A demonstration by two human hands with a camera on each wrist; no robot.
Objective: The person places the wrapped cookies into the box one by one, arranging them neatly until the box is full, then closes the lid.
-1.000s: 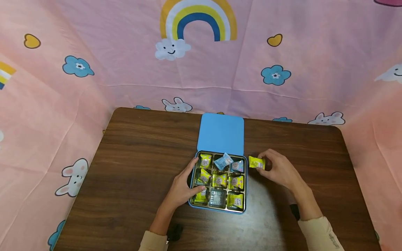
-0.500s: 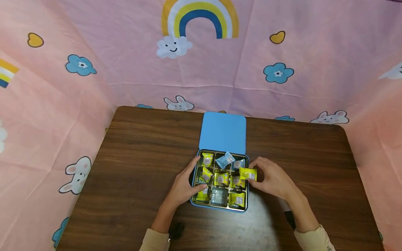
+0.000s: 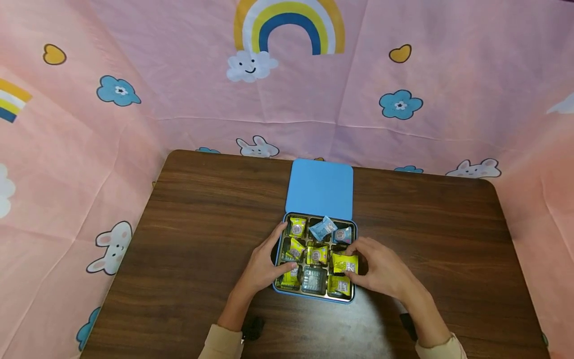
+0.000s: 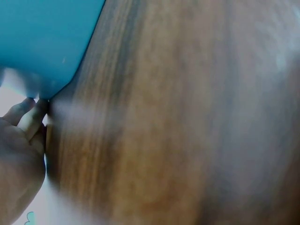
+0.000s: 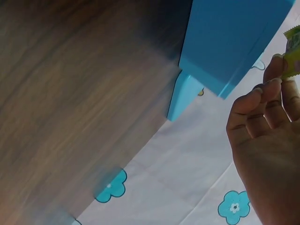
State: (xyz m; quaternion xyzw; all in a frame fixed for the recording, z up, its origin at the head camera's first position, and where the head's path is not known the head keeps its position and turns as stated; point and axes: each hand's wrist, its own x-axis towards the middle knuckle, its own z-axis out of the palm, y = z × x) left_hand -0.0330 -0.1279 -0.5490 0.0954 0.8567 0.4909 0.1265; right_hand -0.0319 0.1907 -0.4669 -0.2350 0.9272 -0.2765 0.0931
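Observation:
A square blue tin (image 3: 309, 296) with a gold inner grid lies open, its lid (image 3: 320, 189) folded back. My left hand (image 3: 261, 267) holds the tin's left side, thumb over the rim by a yellow candy (image 3: 290, 277). In the left wrist view its fingertips meet the tin's blue wall (image 4: 42, 47). Thumb and fingers of my right hand (image 3: 380, 264) pinch a yellow wrapped candy (image 3: 344, 263) over the middle-right compartment, hiding what lies there. More yellow candies and two blue ones (image 3: 323, 228) fill other compartments. The front middle compartment (image 3: 314, 280) holds no candy.
The tin stands on a dark wooden table (image 3: 215, 209) near its back edge. Pink printed cloth (image 3: 188, 89) hangs behind and at both sides. A small black object (image 3: 253, 327) shows beside the left wrist.
My right hand has carried the yellow candy left and toward me, from beside the tin to over its middle-right compartment. The left hand has stayed on the tin.

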